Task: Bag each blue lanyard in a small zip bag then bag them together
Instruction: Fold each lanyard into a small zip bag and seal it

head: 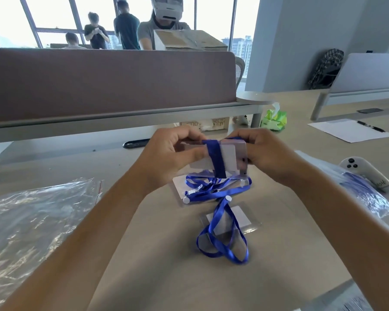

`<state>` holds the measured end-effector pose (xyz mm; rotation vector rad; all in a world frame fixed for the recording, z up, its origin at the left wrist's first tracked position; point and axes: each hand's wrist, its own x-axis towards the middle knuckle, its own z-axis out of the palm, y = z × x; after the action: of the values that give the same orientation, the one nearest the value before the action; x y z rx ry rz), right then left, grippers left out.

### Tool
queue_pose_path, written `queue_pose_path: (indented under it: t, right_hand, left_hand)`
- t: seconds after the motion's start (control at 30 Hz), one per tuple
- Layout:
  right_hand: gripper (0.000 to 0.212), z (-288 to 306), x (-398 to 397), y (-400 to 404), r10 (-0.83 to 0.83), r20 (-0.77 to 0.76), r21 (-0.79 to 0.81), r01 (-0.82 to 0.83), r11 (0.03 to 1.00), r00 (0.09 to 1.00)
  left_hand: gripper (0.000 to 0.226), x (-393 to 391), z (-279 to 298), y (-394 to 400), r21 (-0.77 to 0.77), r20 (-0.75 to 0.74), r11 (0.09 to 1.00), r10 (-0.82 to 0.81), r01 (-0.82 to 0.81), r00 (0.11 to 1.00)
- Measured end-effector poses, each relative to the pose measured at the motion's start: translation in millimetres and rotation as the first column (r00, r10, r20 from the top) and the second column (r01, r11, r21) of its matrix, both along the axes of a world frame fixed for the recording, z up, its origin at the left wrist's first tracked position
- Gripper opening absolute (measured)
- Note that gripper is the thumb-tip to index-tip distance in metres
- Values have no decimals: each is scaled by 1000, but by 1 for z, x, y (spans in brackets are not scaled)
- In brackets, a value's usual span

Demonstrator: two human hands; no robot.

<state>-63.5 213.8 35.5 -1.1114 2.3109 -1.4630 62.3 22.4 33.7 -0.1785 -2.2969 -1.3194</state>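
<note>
Both hands are raised above the worktop (162,277) and share one clear plastic badge holder (228,153) with a white card inside. A flat blue lanyard (216,161) strap is wound across its middle, the band running nearly upright. The left hand (166,151) pinches the holder's left edge, thumb on the near face, its grip closed on the plastic. The right hand (261,153) grasps the right edge with curled fingers.

Below the hands, a second lanyard (211,189) lies in a loose tangle of glossy blue ribbon on top of its own clear card sleeve (177,187), with small white plastic clips and buttons showing among the loops. Nearer the person, a third lanyard (222,241) trails toward the worktop's front edge, its long loops crossing another clear sleeve (240,217) that holds a white card.

On the left lies a large crinkled clear zip bag (32,221) with a red seal line along its top; whether anything is in it cannot be told. On the right, a clear bag (368,196) holds blue ribbon, and a white handheld controller (366,172) rests on top of it. The worktop is smooth and beige.
</note>
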Motion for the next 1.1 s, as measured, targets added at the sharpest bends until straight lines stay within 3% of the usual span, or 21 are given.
queue_pose_path:
  t: [0.1, 0.2, 0.27, 0.43, 0.57, 0.67, 0.8, 0.93, 1.1]
  right_hand:
    - [23, -9, 2, 3, 100, 183, -22, -98, 995, 978]
    - [30, -13, 14, 1, 128, 216, -3, -130, 991, 968]
    - [32, -15, 23, -1, 116, 191, 26, -123, 992, 975]
    - [32, -21, 42, -6, 76, -40, 138, -70, 988, 996]
    - [30, -25, 51, -5, -6, -128, 195, 31, 980, 992]
    - [27, -20, 58, -4, -66, -216, 191, 109, 976, 974]
    - [17, -12, 62, -6, -192, -379, 125, 256, 959, 905]
    - [24, -5, 63, -7, -210, -360, 77, 253, 964, 909]
    - [15, -3, 65, -7, -209, -190, -15, 210, 977, 959]
  left_hand:
    - [12, -3, -3, -4, 259, -10, 965, -32, 34, 999]
    - [15, -6, -5, -5, 461, 10, 888, -9, 4, 1000]
    - [11, -8, -6, -4, 547, 40, 835, 48, -63, 998]
    - [9, -11, -8, -5, 705, 89, 681, 192, -198, 977]
    - [7, -11, -8, -14, 575, 86, 737, 377, -355, 922]
    - [6, -11, -8, -17, 319, -39, 823, 507, -470, 861]
    - [1, -10, -10, -5, -84, -272, 853, 478, -516, 835]
    - [9, -12, -14, 4, -301, -347, 812, 394, -499, 851]
    - [7, -13, -16, 7, -448, -363, 746, 352, -492, 863]
